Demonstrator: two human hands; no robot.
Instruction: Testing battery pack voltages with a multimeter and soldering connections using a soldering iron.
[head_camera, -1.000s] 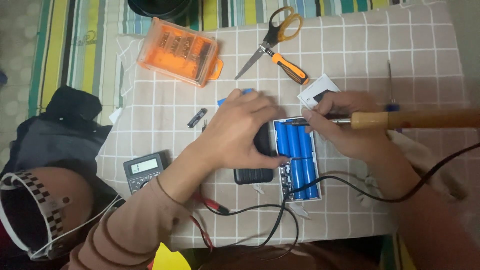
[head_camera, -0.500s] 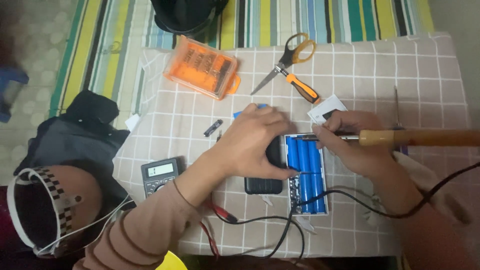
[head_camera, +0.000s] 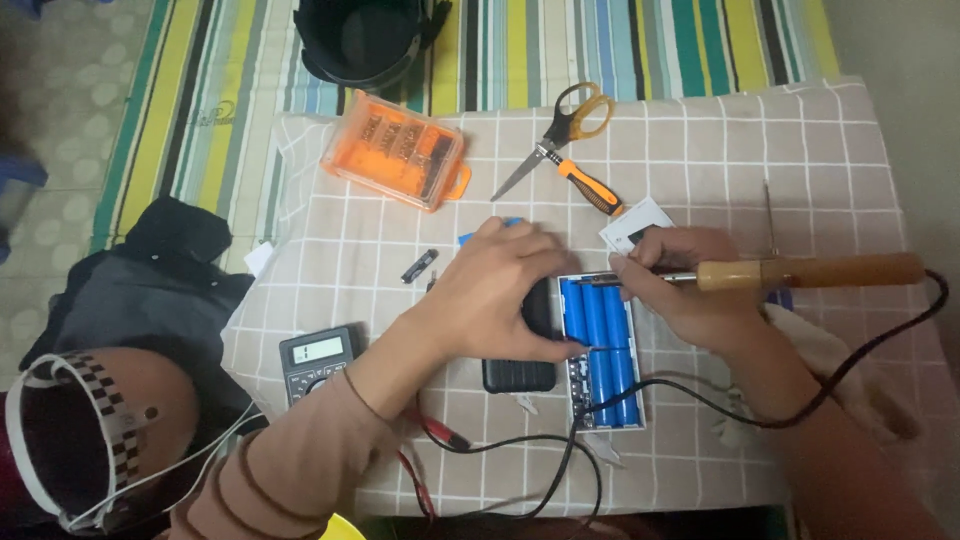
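Two hands barely shifted since a moment earlier. Left hand (head_camera: 500, 295) pressed flat, steadying blue battery pack (head_camera: 600, 345); right hand (head_camera: 690, 290) gripped soldering iron (head_camera: 800, 272), tip kept at pack's top edge.

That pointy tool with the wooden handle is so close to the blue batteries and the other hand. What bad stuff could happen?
1. The soldering iron tip works right beside the left hand, whose fingers lie on the blue batteries; a slip might burn them.
2. Heat held too long on the cells could damage them.
3. The iron's black cord loops across the table; a snag could jerk the tip.
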